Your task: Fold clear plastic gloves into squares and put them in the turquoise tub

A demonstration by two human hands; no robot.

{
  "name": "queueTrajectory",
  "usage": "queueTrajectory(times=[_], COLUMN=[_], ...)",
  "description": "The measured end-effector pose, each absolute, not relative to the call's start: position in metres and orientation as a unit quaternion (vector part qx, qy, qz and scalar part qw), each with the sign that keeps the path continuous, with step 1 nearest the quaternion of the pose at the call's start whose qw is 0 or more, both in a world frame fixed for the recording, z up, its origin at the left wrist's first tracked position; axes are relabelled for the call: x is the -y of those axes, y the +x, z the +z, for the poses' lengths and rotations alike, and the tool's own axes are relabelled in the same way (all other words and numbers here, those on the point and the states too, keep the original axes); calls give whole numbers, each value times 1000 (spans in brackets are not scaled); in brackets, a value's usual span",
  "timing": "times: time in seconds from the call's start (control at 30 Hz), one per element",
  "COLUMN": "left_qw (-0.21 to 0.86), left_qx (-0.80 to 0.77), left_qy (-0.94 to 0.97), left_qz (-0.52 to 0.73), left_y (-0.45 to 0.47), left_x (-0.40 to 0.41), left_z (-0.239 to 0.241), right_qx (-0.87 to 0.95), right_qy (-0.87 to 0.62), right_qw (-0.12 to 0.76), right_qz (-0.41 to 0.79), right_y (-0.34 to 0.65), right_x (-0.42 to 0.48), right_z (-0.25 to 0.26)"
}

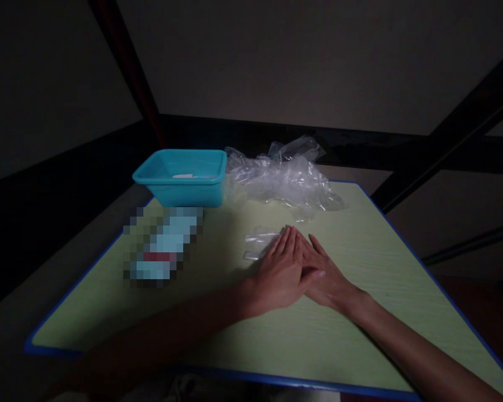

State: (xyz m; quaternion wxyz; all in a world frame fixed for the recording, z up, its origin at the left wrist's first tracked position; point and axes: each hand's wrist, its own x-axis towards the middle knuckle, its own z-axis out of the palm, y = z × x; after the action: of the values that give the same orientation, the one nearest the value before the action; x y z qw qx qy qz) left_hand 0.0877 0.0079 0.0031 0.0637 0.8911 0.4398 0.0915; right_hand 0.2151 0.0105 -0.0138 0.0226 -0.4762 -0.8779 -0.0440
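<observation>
Both my hands lie flat on the pale green table (360, 262), side by side and touching. My left hand (279, 271) has its fingers stretched out, and the fingertips rest on a small clear plastic piece (257, 244). My right hand (324, 273) lies partly under the left one, fingers straight and pointing forward. Neither hand holds anything.
A teal plastic tub (183, 177) with something pale inside stands at the table's far left. A heap of crumpled clear plastic (283, 176) lies beside it. A blurred-out flat object (163, 245) sits left of my hands. The table has a blue edge (276, 379).
</observation>
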Motion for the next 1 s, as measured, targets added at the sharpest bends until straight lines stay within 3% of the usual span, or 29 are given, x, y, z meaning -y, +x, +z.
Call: queueTrajectory(times=[1.0], left_qw=[-7], left_qx=[-458], left_qy=[883], left_qz=[102], left_y=[14], left_x=[-22], left_z=[-14], right_qx=[871], right_qy=[-488], right_qw=[51], right_qz=[-2], right_y=[214], right_x=[-12], right_z=[-10])
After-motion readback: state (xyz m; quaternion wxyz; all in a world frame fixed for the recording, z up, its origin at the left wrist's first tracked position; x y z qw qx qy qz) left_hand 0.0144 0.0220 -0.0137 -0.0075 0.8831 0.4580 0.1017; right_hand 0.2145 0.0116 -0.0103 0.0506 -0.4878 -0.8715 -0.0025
